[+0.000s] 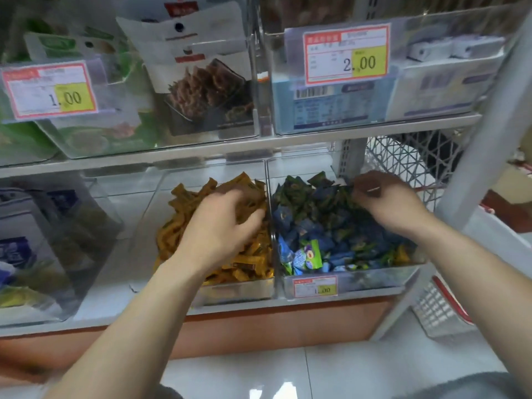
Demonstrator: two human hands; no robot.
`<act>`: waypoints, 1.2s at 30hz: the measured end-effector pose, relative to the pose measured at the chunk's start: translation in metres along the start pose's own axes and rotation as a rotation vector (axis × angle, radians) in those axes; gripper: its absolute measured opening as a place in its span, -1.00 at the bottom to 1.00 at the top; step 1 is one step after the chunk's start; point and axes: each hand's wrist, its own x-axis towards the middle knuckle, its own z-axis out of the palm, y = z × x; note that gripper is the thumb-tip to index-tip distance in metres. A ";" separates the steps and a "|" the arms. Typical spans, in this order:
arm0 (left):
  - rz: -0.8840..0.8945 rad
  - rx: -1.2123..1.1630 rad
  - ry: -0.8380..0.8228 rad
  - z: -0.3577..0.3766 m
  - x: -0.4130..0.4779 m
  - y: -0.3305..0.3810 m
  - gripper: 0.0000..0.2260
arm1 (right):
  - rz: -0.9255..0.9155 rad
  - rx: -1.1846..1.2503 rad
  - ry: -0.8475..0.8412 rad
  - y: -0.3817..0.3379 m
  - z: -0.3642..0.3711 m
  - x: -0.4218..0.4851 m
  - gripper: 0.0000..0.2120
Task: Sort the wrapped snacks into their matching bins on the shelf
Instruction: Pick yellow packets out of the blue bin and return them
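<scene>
Orange snacks (184, 197) are touched by the left hand (221, 223), grasp unclear; a dark snack (344, 192) is pinched by the right hand (383, 200)

The left hand (218, 226) is smeared by motion and its fingertips sink among the orange snacks (169, 234), so whether it grips any cannot be told. The right hand (388, 200) curls into the dark wrappers (305, 194), its fingertips hidden. On the price tags (50, 90) only 1.00 and 2.00 can be read. The top edge cuts off the white bag (184, 33).
</scene>
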 end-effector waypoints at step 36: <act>0.203 0.185 -0.331 0.115 -0.010 0.068 -0.68 | 0.152 -0.249 -0.745 0.025 0.057 0.028 -0.43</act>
